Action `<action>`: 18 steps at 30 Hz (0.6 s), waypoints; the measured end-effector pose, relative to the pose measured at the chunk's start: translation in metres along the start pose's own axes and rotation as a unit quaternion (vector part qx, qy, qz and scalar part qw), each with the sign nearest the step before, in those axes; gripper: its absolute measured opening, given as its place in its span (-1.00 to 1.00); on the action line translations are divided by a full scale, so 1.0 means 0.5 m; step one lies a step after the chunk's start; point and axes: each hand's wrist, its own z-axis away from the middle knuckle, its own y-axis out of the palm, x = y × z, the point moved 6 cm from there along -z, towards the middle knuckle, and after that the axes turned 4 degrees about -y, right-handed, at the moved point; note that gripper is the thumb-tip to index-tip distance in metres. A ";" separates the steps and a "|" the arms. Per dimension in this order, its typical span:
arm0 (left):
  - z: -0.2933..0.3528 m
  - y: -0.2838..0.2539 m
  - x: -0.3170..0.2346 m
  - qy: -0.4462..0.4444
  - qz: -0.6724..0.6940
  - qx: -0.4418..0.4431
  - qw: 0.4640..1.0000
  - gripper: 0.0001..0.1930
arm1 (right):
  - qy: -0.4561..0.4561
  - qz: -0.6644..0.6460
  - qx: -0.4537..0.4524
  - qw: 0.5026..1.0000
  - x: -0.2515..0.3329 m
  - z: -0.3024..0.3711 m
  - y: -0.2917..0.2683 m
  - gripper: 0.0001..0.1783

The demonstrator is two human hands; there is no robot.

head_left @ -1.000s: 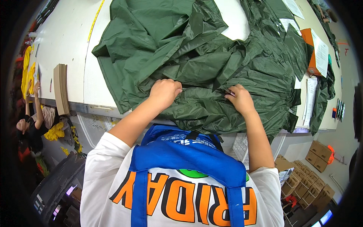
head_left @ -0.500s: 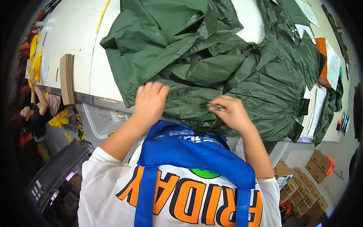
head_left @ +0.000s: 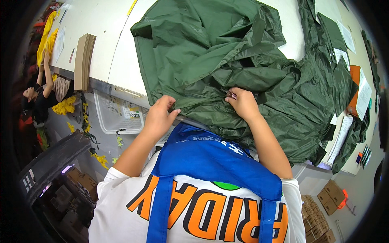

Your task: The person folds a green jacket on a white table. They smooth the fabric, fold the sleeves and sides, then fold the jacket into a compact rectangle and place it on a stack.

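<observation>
A dark green, shiny thin-fabric garment (head_left: 190, 52) lies crumpled over the table, its near edge hanging at my blue apron (head_left: 194, 152). At the garment's near left edge is my left hand (head_left: 160, 117), fingers curled and thumb apart from them, the fingertips touching the fabric. My right hand (head_left: 245, 105) is closed on a small pair of thread snips (head_left: 231, 95), whose tips point left against the green folds. The hand and folds partly hide the snips, so their exact shape is unclear.
On the white table (head_left: 121, 48) stands a stack of brown cardboard strips (head_left: 84, 62). A white plastic basket (head_left: 117, 115) sits below the table edge. To the right are an orange box (head_left: 353, 91) and papers (head_left: 339, 137). Another person (head_left: 46, 91) handles yellow material at far left.
My right hand has moved away from me with the snips, farther into the folds. My left hand has lowered slightly and its thumb has come apart from the fingers. The view has shifted.
</observation>
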 end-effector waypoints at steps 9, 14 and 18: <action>0.031 -0.015 -0.028 0.177 -0.088 -0.098 0.975 -0.82 | 0.070 0.004 0.000 0.998 -0.008 -0.017 0.004 -0.72; 0.031 -0.014 -0.100 0.232 -0.048 -0.148 0.960 -0.81 | 0.100 0.032 -0.009 0.994 -0.024 -0.032 0.001 -0.72; 0.026 -0.012 -0.131 0.295 -0.013 -0.155 0.943 -0.77 | 0.036 0.078 -0.046 0.995 -0.013 -0.021 -0.013 -0.72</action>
